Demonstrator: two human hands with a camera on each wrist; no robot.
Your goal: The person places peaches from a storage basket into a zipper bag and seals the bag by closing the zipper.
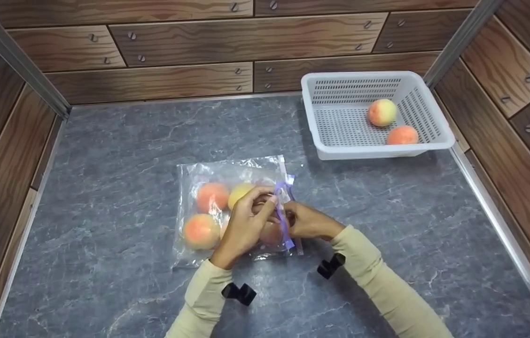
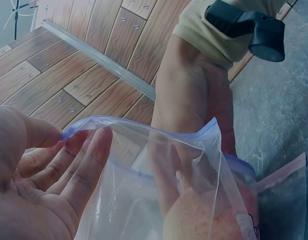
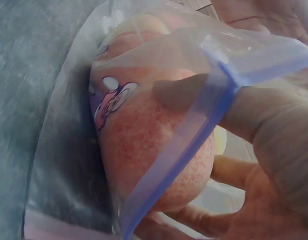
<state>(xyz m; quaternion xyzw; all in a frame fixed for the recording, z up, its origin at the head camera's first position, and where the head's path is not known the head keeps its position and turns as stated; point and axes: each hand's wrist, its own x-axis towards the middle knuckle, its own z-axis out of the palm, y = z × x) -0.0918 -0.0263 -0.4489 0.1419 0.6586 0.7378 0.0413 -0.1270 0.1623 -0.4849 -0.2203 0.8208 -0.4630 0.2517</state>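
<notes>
A clear zip bag [image 1: 232,171] with a purple zip strip [image 1: 281,220] lies on the grey surface, holding several peaches, among them an orange one [image 1: 212,197] and a yellow-orange one [image 1: 200,231]. My left hand [image 1: 245,220] pinches the upper edge of the bag's mouth between thumb and fingers, lifting it in the left wrist view. Through the opening reaches my right hand [image 1: 309,220], its thumb and fingers round a red-speckled peach [image 3: 148,140] just inside the mouth. Film and the zip strip partly cover that peach in the right wrist view.
At the back right stands a white perforated basket [image 1: 309,112] with two peaches in it, one yellow-red [image 1: 382,112] and one orange [image 1: 402,134]. Wood-patterned walls [image 1: 190,42] with metal edging enclose the surface at the back and both sides.
</notes>
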